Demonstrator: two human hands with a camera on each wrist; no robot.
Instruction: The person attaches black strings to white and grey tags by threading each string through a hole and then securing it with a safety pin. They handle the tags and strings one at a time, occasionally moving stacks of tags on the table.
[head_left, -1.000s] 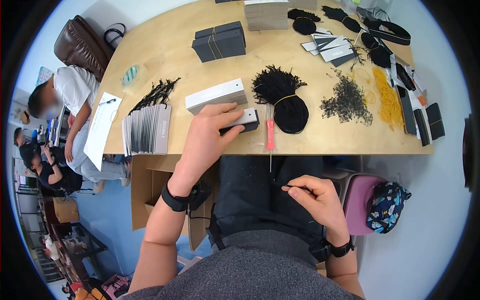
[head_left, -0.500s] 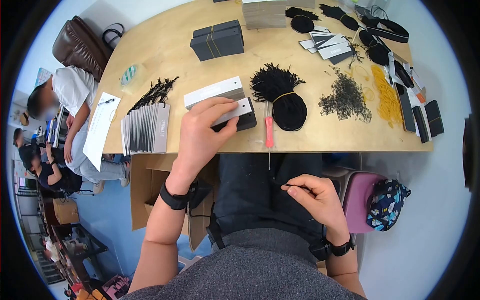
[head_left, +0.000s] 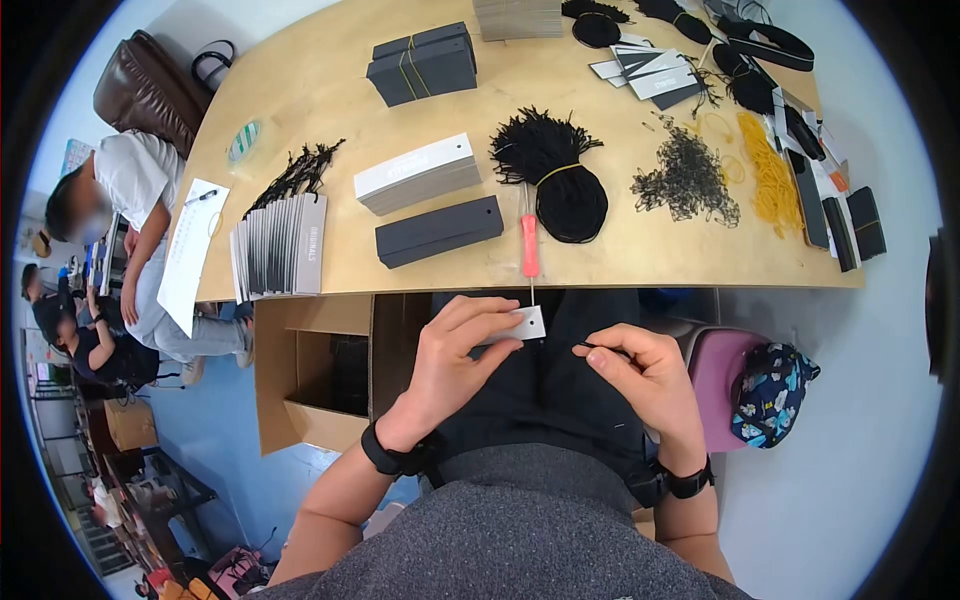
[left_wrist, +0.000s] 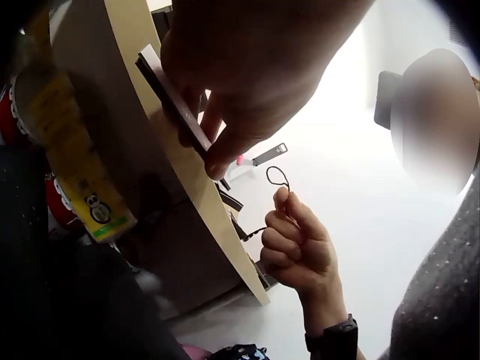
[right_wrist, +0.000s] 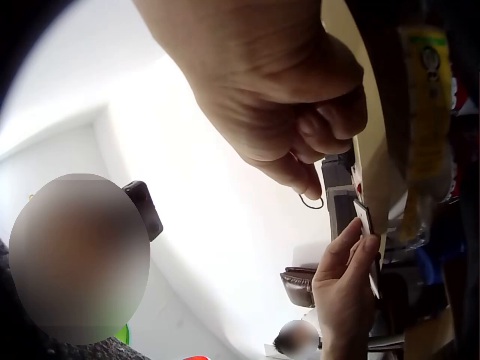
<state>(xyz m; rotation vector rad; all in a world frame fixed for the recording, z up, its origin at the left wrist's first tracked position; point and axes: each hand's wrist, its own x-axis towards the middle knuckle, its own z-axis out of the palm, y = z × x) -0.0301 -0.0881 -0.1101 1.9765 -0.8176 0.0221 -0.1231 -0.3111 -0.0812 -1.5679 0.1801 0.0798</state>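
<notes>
In the head view my left hand (head_left: 455,350) pinches a white hang tag (head_left: 530,322) with a hole near its end, just off the table's front edge. A dark layer shows under the white one in the left wrist view. My right hand (head_left: 648,380) pinches a black cord between thumb and forefinger, its loop (left_wrist: 286,182) standing above the fingertips. A small gap separates the two hands. Before them on the table lie a dark tag stack (head_left: 440,232), a white tag stack (head_left: 418,172), a tied bundle of black cords (head_left: 572,205) and a red-handled tool (head_left: 530,250).
Corded tags (head_left: 280,245) lie fanned out at the left. Small dark pins (head_left: 685,178) and yellow bands (head_left: 772,185) are heaped to the right. The red-handled tool's thin shaft juts over the table edge. A cardboard box (head_left: 310,335) stands open below. Another person (head_left: 140,180) sits at left.
My left hand has lifted the white tag off the dark stack and brought it back towards my lap, near my right hand. The right hand keeps its pinch on the cord.
</notes>
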